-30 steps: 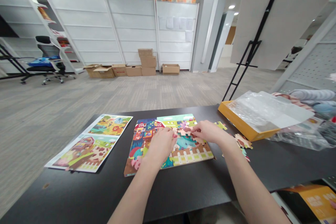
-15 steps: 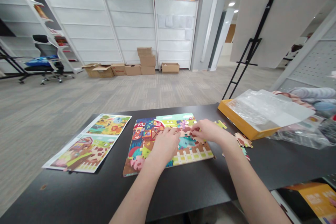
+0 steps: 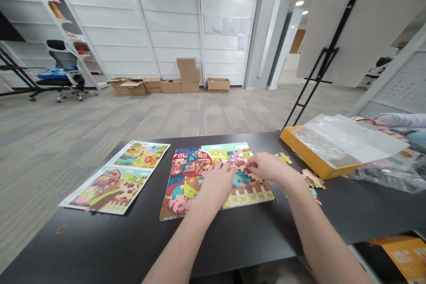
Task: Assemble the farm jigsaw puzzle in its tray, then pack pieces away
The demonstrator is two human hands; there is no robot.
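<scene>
My left hand [image 3: 216, 182] lies flat on the colourful cardboard farm puzzle [image 3: 213, 177] in the middle of the black table [image 3: 100, 239]. My right hand [image 3: 269, 166] pinches a small piece there. Pushing hard could pop the joined pieces apart.

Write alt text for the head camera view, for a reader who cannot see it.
Two bare hands, the left hand and right hand, rest on a colourful farm jigsaw puzzle on a black table. A printed picture sheet lies to its left; loose puzzle pieces and a yellow box under clear plastic lie to its right.
</scene>
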